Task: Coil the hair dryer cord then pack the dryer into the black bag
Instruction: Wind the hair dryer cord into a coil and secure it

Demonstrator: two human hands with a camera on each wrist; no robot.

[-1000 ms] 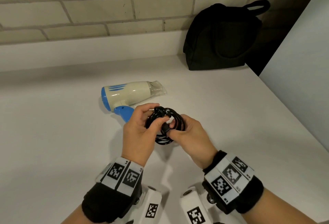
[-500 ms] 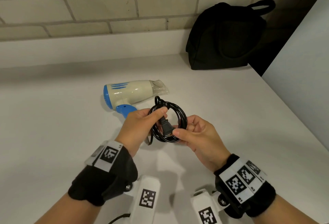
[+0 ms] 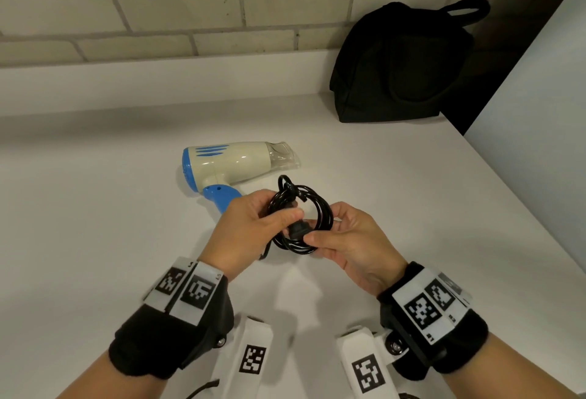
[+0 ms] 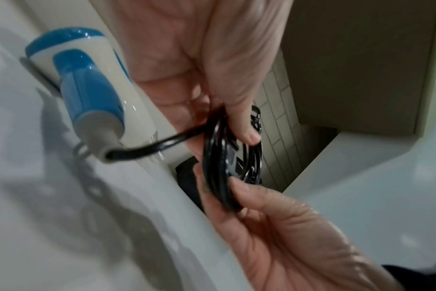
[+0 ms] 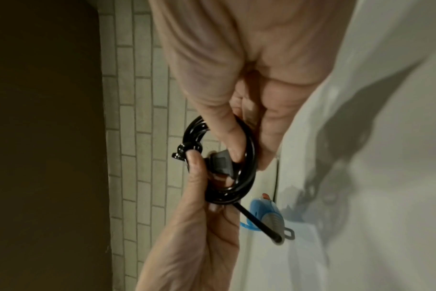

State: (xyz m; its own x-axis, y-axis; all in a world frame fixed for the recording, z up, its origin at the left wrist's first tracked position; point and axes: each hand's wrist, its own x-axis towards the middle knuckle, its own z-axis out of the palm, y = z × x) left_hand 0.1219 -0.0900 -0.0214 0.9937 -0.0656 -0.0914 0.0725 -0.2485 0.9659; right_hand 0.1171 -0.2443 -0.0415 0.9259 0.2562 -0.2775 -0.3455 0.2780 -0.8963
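Note:
A cream and blue hair dryer lies on its side on the white counter. Its black cord is wound into a small coil held just above the counter, in front of the dryer's blue handle. My left hand pinches the coil's left side, thumb on top. My right hand pinches the coil's lower right side, its thumb against the plug lying across the coil's middle. A short stretch of cord runs from the coil to the handle end. The black bag stands at the back right.
A brick wall with a white ledge runs along the back of the counter. A pale panel rises on the right beside the bag. The counter's right edge runs diagonally toward me.
The hands have drawn slightly apart and turned the coil to face me, so the plug now shows across its middle. The dryer and bag have not moved.

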